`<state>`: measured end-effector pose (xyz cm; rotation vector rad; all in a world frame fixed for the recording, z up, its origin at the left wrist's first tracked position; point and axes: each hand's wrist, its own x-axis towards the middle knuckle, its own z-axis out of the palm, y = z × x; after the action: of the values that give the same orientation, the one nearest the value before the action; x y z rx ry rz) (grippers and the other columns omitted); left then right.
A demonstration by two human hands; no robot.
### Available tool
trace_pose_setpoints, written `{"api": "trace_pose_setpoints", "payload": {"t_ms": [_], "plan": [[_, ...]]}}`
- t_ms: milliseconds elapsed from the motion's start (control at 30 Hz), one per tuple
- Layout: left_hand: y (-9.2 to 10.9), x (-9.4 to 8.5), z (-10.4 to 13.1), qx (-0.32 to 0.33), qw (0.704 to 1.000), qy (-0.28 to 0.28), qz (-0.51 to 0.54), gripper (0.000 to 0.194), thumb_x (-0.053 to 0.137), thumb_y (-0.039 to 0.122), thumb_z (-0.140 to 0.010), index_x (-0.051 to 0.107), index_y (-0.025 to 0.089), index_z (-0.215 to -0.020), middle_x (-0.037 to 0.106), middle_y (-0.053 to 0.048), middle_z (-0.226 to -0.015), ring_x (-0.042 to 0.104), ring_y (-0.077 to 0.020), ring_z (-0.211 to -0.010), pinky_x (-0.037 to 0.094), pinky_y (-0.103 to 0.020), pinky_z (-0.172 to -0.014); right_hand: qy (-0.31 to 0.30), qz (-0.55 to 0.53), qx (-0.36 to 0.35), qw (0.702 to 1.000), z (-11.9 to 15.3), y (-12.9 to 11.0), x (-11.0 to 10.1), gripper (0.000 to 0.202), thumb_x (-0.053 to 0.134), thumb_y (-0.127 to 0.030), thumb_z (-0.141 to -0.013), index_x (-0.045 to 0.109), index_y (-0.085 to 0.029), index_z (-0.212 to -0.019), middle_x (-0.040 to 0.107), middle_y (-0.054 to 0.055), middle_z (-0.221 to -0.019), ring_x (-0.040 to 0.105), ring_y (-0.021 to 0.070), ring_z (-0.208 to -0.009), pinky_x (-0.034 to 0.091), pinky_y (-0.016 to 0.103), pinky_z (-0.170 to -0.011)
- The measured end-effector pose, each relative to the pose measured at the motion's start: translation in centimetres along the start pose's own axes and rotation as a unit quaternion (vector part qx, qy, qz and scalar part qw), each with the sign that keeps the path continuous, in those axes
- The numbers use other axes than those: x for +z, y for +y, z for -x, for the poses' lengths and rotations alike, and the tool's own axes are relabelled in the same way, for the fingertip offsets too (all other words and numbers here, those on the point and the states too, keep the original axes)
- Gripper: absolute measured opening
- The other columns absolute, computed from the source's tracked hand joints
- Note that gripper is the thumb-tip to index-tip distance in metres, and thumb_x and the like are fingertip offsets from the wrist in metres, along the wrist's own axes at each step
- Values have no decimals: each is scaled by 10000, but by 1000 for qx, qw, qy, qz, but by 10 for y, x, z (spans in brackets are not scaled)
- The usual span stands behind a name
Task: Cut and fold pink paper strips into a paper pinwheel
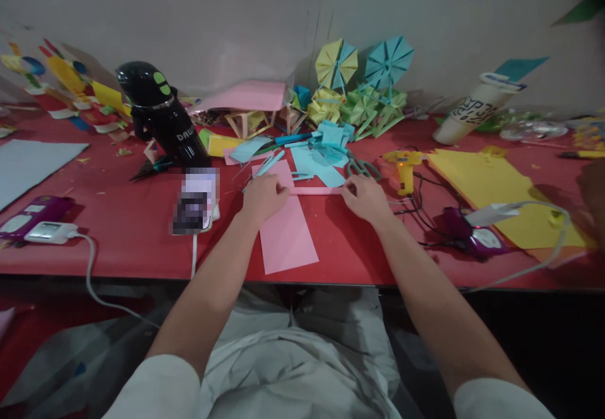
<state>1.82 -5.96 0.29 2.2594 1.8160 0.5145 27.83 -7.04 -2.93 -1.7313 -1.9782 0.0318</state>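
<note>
Stretched level between my two hands is a narrow pink paper strip [316, 190]. My left hand [266, 197] is closed on its left end, and my right hand [365, 197] pinches the right end. Below the strip, a pink paper sheet [287, 236] lies on the red table, partly covered by my left hand and wrist. Just beyond my hands are blue paper pieces [319, 164] and a pair of scissors [362, 167]. A yellow glue gun [404, 170] with a small orange light stands to the right of my right hand.
Folded paper umbrellas [336, 66] stand along the wall. A black bottle [170, 116] and a phone [196, 201] are on the left. Yellow paper [510, 198], purple power strips [472, 233] with cables, and a cup [477, 109] occupy the right side.
</note>
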Motion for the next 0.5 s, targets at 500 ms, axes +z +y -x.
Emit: {"api": "trace_pose_setpoints", "payload": {"t_ms": [500], "plan": [[3, 3, 2, 72, 997, 17, 23, 92, 531, 235, -830, 582, 197, -764, 638, -72, -879, 584, -213, -895, 464, -345, -808, -9, -23, -43, 999, 0, -2, 0, 65, 524, -232, -798, 535, -220, -735, 643, 97, -806, 558, 245, -770, 424, 391, -788]]}}
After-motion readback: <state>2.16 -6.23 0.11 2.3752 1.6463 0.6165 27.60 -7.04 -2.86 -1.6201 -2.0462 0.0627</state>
